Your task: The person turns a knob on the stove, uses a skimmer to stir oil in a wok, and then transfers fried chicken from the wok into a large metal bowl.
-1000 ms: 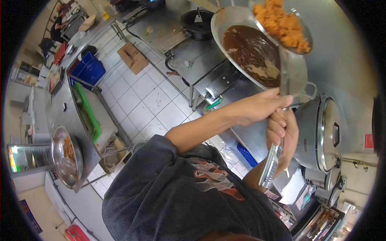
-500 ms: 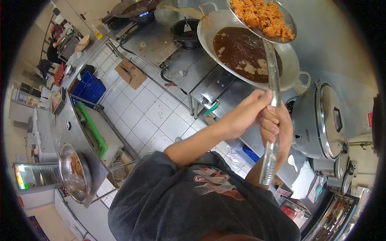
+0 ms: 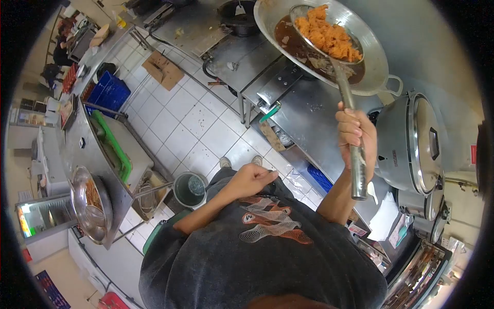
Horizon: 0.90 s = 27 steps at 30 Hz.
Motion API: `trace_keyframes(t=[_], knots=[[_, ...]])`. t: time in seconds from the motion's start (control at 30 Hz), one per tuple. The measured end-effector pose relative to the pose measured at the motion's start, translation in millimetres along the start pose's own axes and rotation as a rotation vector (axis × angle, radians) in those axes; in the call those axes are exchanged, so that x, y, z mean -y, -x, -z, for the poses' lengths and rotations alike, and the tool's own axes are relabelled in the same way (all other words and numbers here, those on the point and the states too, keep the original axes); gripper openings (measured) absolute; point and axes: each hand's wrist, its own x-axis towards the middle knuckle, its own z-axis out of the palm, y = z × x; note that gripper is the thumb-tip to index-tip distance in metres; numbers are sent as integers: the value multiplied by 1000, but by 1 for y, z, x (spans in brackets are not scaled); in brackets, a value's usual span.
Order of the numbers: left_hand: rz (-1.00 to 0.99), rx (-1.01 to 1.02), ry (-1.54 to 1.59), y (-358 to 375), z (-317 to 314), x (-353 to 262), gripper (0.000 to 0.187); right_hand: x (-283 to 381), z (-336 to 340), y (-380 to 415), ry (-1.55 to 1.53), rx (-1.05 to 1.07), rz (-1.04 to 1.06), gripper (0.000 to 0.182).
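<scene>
My right hand (image 3: 356, 135) is wrapped round the metal handle of a long strainer (image 3: 343, 85). Orange-brown fried pieces (image 3: 329, 35) fill its round head, which is over a wide metal wok (image 3: 380, 46). Dark oil (image 3: 288, 37) with pale bits floating in it shows beside the strainer. In front of my shirt is my left hand (image 3: 253, 180), away from the handle, its fingers curled together; whether anything is inside them is hidden.
A large silver cooker (image 3: 399, 149) stands right of the wok. On the left counter are a metal bowl (image 3: 105, 206) and a green-edged tray (image 3: 121, 154). A bucket (image 3: 177, 190) and a cardboard piece (image 3: 163, 69) are on the floor. Another person (image 3: 60, 49) is far left.
My left hand has let go of the handle and moved down and left to my body. The strainer with the fried pieces has come lower, over the wok. The view has shifted slightly.
</scene>
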Motion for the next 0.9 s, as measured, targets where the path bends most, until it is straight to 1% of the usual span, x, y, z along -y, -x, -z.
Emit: trace_keyframes(t=[0.07,0.1,0.17,0.2,0.23,0.33,0.37,0.43,0.47,0.5,0.53,0.6,0.67,0.7,0.77,0.87,0.9], knots=[[-166,44,122,-2,-2,-19,42,-5,-9,4,41,1,56,23],[-253,67,180,-5,-3,-34,43,-10,-9,5,120,7,86,24],[-163,283,631,0,-4,-86,43,-21,-12,3,249,-49,172,24],[-51,402,739,5,-1,-114,44,-25,-15,2,319,-77,219,24],[58,521,837,7,2,-136,47,-26,-15,-1,347,-76,184,18],[-102,564,784,4,-8,-166,42,-42,-20,-7,311,-200,195,18],[-88,529,859,4,-10,-168,41,-43,-21,-6,343,-164,165,16],[-46,450,1016,9,-17,-168,38,-46,-8,-12,219,-147,122,21],[-91,476,1004,9,-16,-166,35,-47,-4,-15,155,-134,100,24],[-138,500,993,7,-15,-162,33,-50,-6,-15,233,-167,135,24],[-179,522,983,8,-14,-160,31,-51,-7,-13,218,-195,146,24],[-218,517,910,7,-19,-161,30,-48,-8,-13,190,-241,151,24],[-268,463,794,7,-20,-166,32,-45,-23,-3,296,-163,165,24],[-295,406,715,9,-19,-168,33,-42,-21,-5,245,-157,155,25],[-436,261,479,-1,-29,-152,30,-38,-17,-10,254,-124,123,24],[-417,254,727,6,-27,-148,31,-39,-12,-19,302,-76,89,24],[-406,244,752,5,-23,-147,29,-40,-11,-26,315,-52,65,24]])
